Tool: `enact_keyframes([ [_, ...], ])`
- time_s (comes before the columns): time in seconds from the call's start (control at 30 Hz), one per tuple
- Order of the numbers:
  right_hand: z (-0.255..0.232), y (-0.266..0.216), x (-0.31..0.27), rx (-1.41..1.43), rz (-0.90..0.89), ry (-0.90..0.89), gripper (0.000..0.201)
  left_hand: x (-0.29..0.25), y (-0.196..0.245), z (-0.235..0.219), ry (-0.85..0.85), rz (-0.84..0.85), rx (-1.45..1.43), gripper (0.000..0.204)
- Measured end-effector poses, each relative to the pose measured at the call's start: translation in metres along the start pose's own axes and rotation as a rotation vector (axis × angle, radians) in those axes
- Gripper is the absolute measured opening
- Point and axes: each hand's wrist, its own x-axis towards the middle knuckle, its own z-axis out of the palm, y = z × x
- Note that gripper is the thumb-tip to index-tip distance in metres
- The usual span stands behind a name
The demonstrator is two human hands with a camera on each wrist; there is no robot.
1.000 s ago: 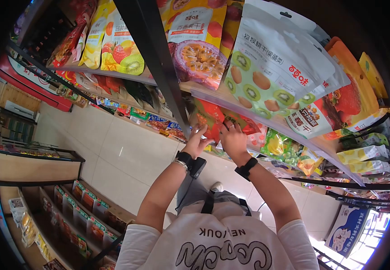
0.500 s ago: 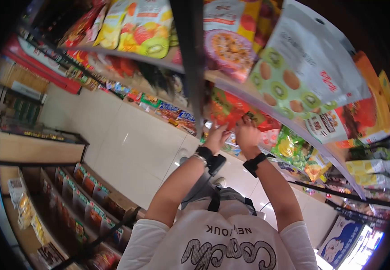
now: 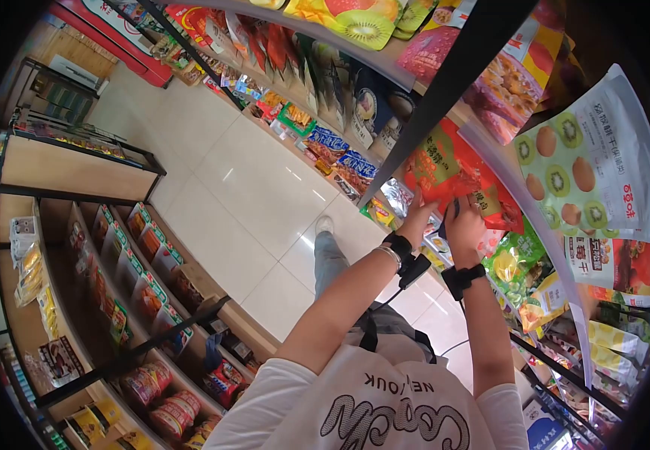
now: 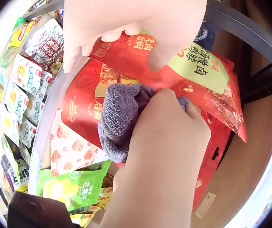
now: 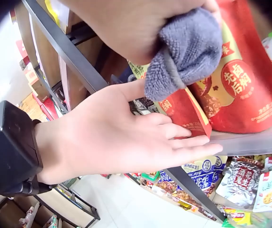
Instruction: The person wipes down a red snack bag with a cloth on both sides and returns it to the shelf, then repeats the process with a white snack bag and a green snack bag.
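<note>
My right hand (image 4: 162, 135) grips a bunched grey-purple terry cloth (image 4: 119, 118) among red snack packets on a shelf below the kiwi pouches. The cloth lies against the front of one red packet (image 4: 84, 102). A second red packet (image 4: 221, 92) with a pale green label leans across above it. My left hand (image 5: 107, 128) is beside that leaning packet, palm showing in the right wrist view. Its fingers are nearly straight and lie against the packet, with the thumb partly behind the cloth. In the head view, the left hand (image 3: 419, 217) is just left of the right hand (image 3: 464, 225).
A dark metal post (image 3: 445, 97) rises close to my left hand. The upper shelf's edge (image 3: 531, 202) passes over the right hand's side, with a kiwi pouch (image 3: 587, 161) above. Green mango packets (image 3: 516, 259) sit to the right. Snack bins (image 3: 137, 262) stand behind across the tiled aisle.
The head view has turned, so shelf, post and hands appear farther right. Both hands stay at the red packets, whose fronts now show more fully. One foot now shows farther forward on the floor.
</note>
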Motion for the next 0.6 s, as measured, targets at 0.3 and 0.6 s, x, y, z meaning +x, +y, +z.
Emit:
enact_keyframes([
  [0.3, -0.005, -0.008, -0.004, 0.028, 0.097, -0.094, 0.017, 0.014, 0.001, -0.01, -0.038, -0.068, 0.056, 0.055],
  [0.6, -0.042, 0.026, -0.049, 0.155, 0.267, 0.003, 0.03, 0.013, 0.009, -0.014, -0.024, -0.219, 0.269, 0.051],
])
